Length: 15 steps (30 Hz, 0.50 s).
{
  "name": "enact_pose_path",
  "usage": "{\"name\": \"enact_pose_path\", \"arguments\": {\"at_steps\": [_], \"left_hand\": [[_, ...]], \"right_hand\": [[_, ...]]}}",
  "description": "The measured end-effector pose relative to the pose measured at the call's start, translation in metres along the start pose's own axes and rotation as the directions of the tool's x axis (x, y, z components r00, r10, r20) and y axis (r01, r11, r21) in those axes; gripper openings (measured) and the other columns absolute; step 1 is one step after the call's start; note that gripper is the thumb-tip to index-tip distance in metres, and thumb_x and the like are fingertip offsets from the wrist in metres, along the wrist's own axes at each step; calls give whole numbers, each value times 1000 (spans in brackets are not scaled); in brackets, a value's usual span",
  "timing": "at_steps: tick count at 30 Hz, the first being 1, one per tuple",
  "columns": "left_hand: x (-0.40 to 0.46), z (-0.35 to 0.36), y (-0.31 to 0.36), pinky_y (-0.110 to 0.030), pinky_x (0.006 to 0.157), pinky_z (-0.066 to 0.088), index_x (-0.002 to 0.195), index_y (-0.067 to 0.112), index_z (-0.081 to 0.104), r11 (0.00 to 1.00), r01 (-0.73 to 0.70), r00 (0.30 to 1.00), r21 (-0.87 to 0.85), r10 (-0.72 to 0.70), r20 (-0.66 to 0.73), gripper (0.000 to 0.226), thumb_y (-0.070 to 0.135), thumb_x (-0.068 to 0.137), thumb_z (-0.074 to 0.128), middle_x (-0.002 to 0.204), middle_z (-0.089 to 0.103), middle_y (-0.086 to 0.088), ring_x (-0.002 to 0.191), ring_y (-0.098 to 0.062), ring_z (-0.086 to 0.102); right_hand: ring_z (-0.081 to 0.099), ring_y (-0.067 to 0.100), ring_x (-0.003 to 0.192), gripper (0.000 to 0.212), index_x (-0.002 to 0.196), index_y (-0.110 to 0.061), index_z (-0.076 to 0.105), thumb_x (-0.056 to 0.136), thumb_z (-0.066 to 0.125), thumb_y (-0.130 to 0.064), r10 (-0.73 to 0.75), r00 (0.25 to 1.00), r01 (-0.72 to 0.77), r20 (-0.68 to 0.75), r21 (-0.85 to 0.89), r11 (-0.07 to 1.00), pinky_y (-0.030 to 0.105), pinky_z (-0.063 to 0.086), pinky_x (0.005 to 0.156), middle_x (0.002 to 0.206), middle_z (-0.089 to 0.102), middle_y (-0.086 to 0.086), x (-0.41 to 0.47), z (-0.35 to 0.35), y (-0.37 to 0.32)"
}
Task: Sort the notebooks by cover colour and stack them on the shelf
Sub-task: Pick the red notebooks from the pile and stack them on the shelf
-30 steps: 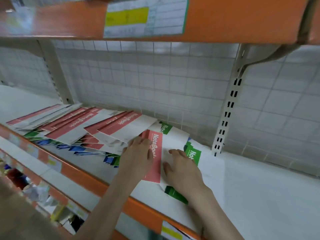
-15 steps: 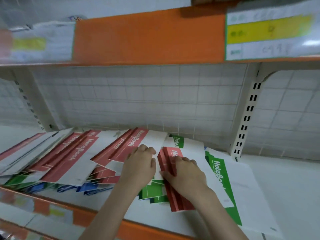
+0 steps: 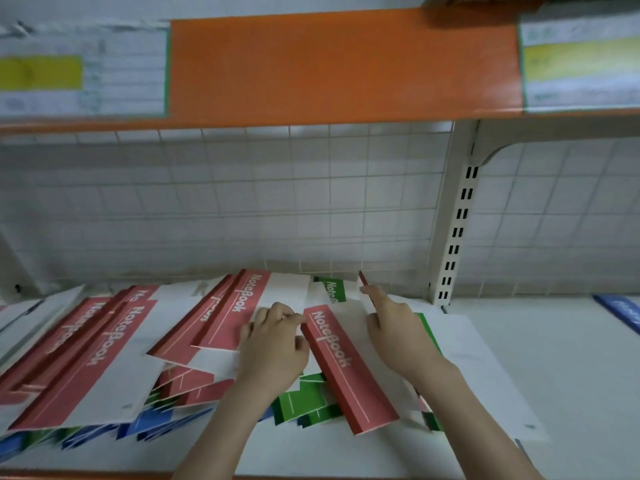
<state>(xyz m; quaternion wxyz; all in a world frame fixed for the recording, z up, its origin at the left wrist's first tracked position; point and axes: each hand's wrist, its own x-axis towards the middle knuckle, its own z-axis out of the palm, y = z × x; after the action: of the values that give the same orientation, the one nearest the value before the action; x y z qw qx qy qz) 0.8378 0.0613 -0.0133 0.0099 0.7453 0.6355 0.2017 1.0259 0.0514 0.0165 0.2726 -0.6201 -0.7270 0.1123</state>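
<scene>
Red-and-white notebooks (image 3: 104, 358) lie fanned across the white shelf (image 3: 571, 375), over green (image 3: 304, 400) and blue ones (image 3: 149, 424). In the middle, one red notebook (image 3: 346, 368) is tilted up on its edge between my hands. My left hand (image 3: 273, 344) pinches its top left corner with curled fingers. My right hand (image 3: 398, 330) holds the notebook's white side, index finger stretched up along its far edge. A green-striped notebook (image 3: 334, 289) lies behind, and another green one (image 3: 429, 327) under my right hand.
A wire-grid back panel (image 3: 277, 209) closes the shelf behind. An orange shelf edge (image 3: 346, 64) with price labels hangs above. A slotted upright (image 3: 457, 220) stands at the right. A blue notebook (image 3: 620, 310) lies at the far right edge.
The red notebook has been lifted further onto its edge and swung, its red stripe now facing me. My right index finger has stretched out along its far edge. The view moved closer.
</scene>
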Motion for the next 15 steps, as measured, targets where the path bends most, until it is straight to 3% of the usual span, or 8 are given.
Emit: {"name": "enact_pose_path", "arguments": {"at_steps": [2, 4, 6, 9, 15], "left_hand": [[2, -1, -3, -31, 97, 24, 133, 37, 46, 1000, -12, 998, -23, 13, 53, 41, 40, 91, 43, 121, 39, 17, 118, -7, 31], [5, -4, -6, -32, 99, 23, 132, 38, 46, 999, -11, 996, -46, 15, 89, 42, 44, 90, 45, 125, 39, 16, 121, -8, 30], [7, -6, -8, -33, 99, 22, 130, 40, 47, 997, -2, 994, -76, 10, 105, 42, 44, 89, 48, 128, 39, 16, 124, -8, 29], [7, -6, -10, -33, 99, 22, 129, 42, 47, 996, -2, 995, -89, 11, 102, 39, 44, 89, 49, 128, 40, 17, 124, -9, 29], [5, -1, -10, -30, 93, 21, 130, 41, 45, 999, -28, 997, -39, 31, 76, 38, 47, 93, 44, 129, 38, 15, 123, -10, 28]], "right_hand": [[46, 5, 54, 42, 133, -16, 49, 94, 38, -7, -12, 1000, 12, -2, 37, 999, 23, 38, 53, 92, 67, 8, 0, -2, -5], [62, 15, 74, 34, 123, -17, 57, 95, 40, -16, -37, 999, 36, 36, 37, 999, 27, 48, 69, 108, 68, 8, -2, 3, -15], [63, 25, 86, 21, 103, -23, 56, 91, 47, -36, -66, 993, 71, 102, -48, 996, 31, 49, 72, 100, 68, 4, -6, 13, -27], [62, 25, 86, 38, 100, -24, 51, 79, 57, -54, -47, 981, 88, 191, -211, 974, 30, 46, 70, 93, 64, 0, -8, 25, -40], [63, 26, 87, 32, 107, -17, 53, 83, 55, -38, -41, 976, 88, 215, -215, 973, 32, 49, 72, 97, 65, 5, 1, 23, -42]]}}
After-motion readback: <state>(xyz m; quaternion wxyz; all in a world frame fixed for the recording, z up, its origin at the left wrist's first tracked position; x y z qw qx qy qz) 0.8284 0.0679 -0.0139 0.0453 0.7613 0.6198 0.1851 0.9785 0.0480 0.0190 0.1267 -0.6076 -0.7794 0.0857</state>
